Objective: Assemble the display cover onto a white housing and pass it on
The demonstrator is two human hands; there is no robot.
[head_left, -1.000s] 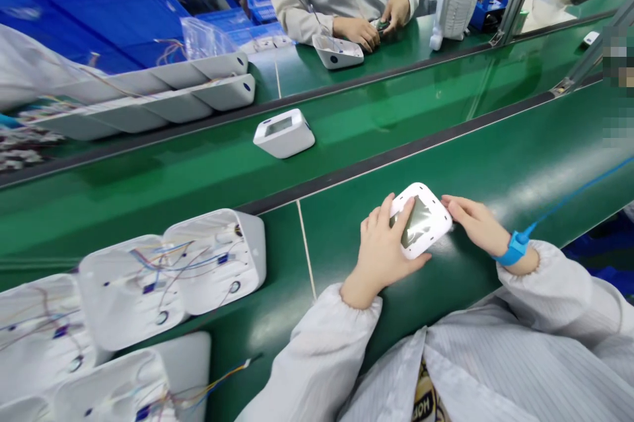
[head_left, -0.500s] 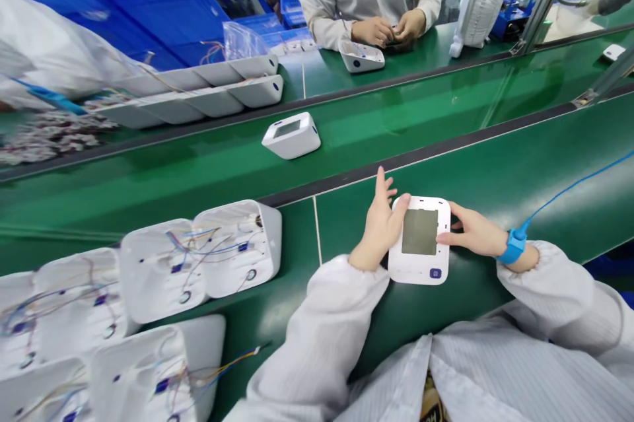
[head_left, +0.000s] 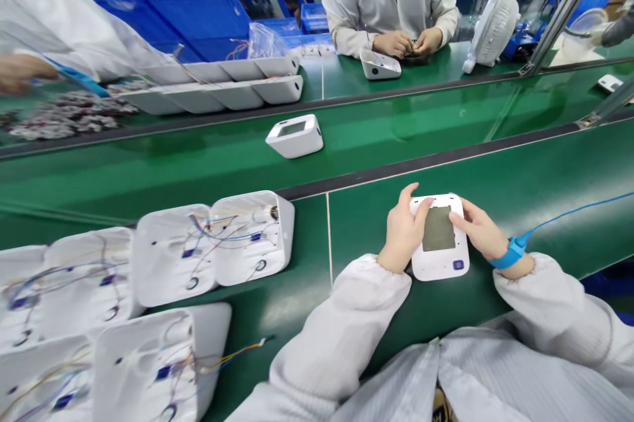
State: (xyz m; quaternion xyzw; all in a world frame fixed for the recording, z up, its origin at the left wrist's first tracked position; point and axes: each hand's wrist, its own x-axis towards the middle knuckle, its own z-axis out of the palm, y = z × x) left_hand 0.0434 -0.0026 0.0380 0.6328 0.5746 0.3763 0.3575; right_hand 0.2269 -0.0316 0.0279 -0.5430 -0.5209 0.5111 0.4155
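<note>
Holding white rounded-rectangular plastic panel [head_left: 438, 259] between left hand [head_left: 403, 235] and right hand [head_left: 480, 232]; could smudge grey rectangular display [head_left: 438, 230] by sliding right thumb [head_left: 460, 222] inward.

White panel [head_left: 430, 266], olive screen [head_left: 438, 229], navy button [head_left: 458, 265]; blue wristband [head_left: 510, 254]; green bench [head_left: 545, 177].

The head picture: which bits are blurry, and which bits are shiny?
In the head view, another person's hand at the left edge is smeared, while the white panel looks clearer; also in the head view, pale glare lies on the green table left of the panel.
</note>
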